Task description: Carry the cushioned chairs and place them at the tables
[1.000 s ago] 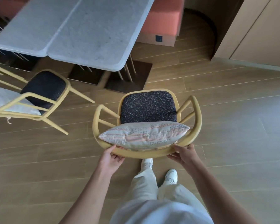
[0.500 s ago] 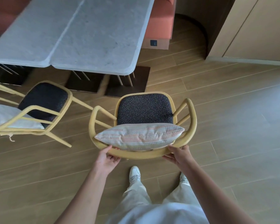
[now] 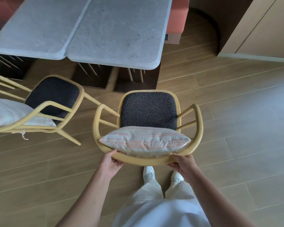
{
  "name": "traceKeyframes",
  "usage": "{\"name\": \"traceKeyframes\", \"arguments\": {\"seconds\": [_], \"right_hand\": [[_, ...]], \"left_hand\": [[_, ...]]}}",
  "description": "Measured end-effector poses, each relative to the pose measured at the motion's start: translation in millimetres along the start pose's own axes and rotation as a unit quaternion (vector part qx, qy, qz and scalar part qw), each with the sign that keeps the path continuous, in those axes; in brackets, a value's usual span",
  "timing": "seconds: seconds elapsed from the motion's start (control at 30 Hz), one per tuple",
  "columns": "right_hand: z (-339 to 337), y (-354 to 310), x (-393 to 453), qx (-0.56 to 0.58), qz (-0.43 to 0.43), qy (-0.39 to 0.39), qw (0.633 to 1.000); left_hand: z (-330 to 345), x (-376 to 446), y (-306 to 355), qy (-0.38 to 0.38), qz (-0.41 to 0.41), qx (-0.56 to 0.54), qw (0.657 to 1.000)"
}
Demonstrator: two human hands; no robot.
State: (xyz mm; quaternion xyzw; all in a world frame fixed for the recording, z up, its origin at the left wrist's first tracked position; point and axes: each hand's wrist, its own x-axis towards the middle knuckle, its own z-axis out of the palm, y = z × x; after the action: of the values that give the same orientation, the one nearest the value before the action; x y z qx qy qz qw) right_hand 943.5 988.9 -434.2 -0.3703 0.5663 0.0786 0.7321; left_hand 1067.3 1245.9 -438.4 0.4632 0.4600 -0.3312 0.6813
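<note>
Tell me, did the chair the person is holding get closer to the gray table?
Yes. The held chair sits nearer the gray table edge than before, carried forward by the left hand and right hand.

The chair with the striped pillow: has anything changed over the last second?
The held chair has come nearer the table. The feet went from mid-stride to side by side. Unchanged: left hand and right hand grip its back rail, pillow in place.
</note>
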Motion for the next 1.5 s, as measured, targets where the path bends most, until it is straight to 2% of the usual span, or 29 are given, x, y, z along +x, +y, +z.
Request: {"name": "traceKeyframes", "arguments": {"seconds": [0.4,0.67,0.8,0.93,1.23,1.5], "right_hand": [[-8.5,9.1,-5.0,0.0,0.012,0.011,1.0],[-9.6,8.1,-3.3,-0.024,-0.043,0.019,0.999],[0.1,6.8,-1.4,-0.041,-0.035,0.066,0.996],[29.0,14.9,-3.6,-0.046,-0.04,0.101,0.993],[157.0,36.1,-0.8,-0.012,-0.079,0.093,0.992],[216.4,52.9,-2.2,-0.024,-0.058,0.092,0.994]], "left_hand": [[-12.9,-6.4,-13.3,0.022,0.01,0.031,0.999],[-19.4,-4.0,-4.4,0.006,0.025,0.057,0.998],[-12.5,6.9,8.9,0.017,0.04,0.106,0.993],[-23.1,17.2,35.2,0.021,0.055,0.14,0.988],[-72.0,47.4,172.1,-0.008,0.072,0.163,0.984],[-114.8,53.9,217.0,-0.001,0.055,0.16,0.986]]}}
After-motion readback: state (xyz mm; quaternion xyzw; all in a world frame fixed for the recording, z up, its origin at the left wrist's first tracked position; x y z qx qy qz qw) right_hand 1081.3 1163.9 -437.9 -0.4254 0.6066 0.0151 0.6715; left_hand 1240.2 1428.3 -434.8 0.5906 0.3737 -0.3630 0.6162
